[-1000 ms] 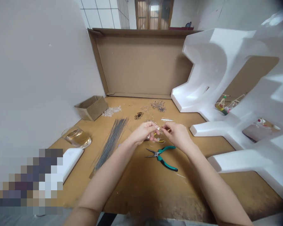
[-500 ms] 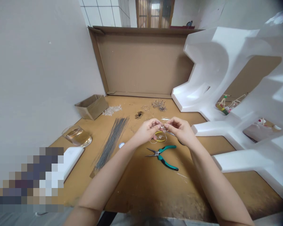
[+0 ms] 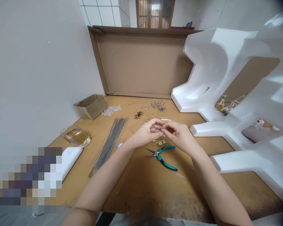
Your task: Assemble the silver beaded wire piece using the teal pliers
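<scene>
My left hand (image 3: pixel 146 133) and my right hand (image 3: pixel 176 133) meet above the middle of the table, fingertips pinched together. Between them is a thin beaded wire (image 3: pixel 160 143), its clear round beads hanging below the fingers; the pinched part is mostly hidden. Just under the hands lie needle-nose pliers (image 3: pixel 158 153) with teal and black handles, jaws spread and pointing left. A yellow-handled tool (image 3: pixel 157 141) shows partly behind the beads. Left of my left hand lies a bundle of straight grey wires (image 3: pixel 110 142).
Farther back are black rings (image 3: pixel 139 115), a pile of clear beads (image 3: pixel 111 110), a heap of wire pieces (image 3: pixel 158 105) and a small cardboard box (image 3: pixel 91 106). A glass of amber liquid (image 3: pixel 76 136) stands left. White foam packaging (image 3: pixel 204 128) borders the right side; a large cardboard tray (image 3: pixel 143 62) stands behind.
My hands have drawn closer together and their fingertips now meet. The beads hang slightly lower, and the wire loop seen earlier is now mostly covered by the fingers.
</scene>
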A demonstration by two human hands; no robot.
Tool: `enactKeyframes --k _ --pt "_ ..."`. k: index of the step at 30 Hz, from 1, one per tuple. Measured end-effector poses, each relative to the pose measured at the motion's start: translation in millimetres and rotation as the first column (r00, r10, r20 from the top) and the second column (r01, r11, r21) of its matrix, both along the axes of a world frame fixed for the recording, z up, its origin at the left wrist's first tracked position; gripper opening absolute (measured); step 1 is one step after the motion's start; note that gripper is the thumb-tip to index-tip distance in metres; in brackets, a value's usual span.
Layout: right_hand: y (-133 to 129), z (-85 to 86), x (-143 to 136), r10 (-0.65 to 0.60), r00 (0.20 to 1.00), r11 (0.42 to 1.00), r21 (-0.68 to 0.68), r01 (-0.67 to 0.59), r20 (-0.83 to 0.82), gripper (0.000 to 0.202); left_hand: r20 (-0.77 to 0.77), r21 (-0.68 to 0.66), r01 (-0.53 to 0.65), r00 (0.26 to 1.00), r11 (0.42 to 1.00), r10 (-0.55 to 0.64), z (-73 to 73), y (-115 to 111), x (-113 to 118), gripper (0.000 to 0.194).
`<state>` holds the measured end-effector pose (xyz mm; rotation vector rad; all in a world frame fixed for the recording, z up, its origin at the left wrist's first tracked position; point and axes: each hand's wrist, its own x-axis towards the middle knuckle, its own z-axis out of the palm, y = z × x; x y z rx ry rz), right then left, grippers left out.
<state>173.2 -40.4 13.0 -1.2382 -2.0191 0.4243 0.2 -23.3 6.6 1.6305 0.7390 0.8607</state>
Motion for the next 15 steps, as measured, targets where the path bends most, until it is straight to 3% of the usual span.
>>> enactKeyframes --k 3,8,11,15 --pt "0.0 0.8 -1.0 0.004 0.995 0.997 -0.078 -0.013 -0.104 0.012 -0.003 0.003 0.014 1.000 1.000 -0.014 -0.3 -4.1 4.7 0.024" --pt "-0.3 1.2 -3.4 0.008 0.947 0.985 -0.161 -0.063 -0.322 0.022 0.042 -0.003 -0.136 0.990 0.991 0.137 -1.4 -3.7 8.7 0.016" --pt "-0.6 0.5 -5.7 -0.005 0.942 0.986 -0.159 -0.052 -0.336 0.032 0.072 0.014 -0.210 0.975 0.978 0.209 0.3 -2.3 8.1 0.014" --pt "-1.3 1.7 -7.6 -0.053 0.949 0.978 -0.209 -0.014 -0.311 0.024 0.097 0.029 -0.249 0.965 0.968 0.245 5.0 -2.1 6.2 0.012"
